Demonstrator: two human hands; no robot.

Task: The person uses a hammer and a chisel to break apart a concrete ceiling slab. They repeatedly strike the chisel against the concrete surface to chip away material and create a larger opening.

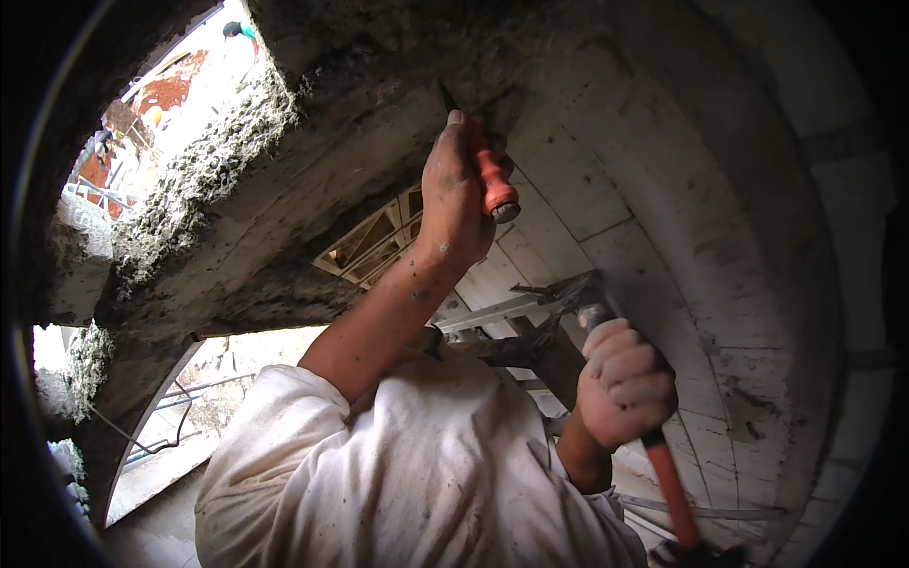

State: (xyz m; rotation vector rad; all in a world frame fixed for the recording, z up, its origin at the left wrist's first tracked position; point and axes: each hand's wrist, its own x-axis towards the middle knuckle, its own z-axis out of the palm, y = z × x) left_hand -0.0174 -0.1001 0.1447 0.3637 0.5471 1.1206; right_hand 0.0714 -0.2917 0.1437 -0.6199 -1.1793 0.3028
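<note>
My left hand (458,181) is raised and wrapped around the red ribbed grip of a chisel (490,167), with the thumb along its upper side. The chisel's dark pointed end is toward a shadowed concrete surface (369,92); whether it touches I cannot tell. Lower on the right, my right hand (626,383) is closed around the grip of a red-handled hammer (671,490). The handle slants down out of the fist, and a blurred dark shape at the lower edge looks like its head. Chisel and hammer are well apart.
A rough broken concrete edge (206,177) borders a bright opening, with people and red soil beyond. Pale block walling (639,284) curves along the right. Bent wire (170,429) sticks out at lower left. A timber piece (490,312) lies behind my arms.
</note>
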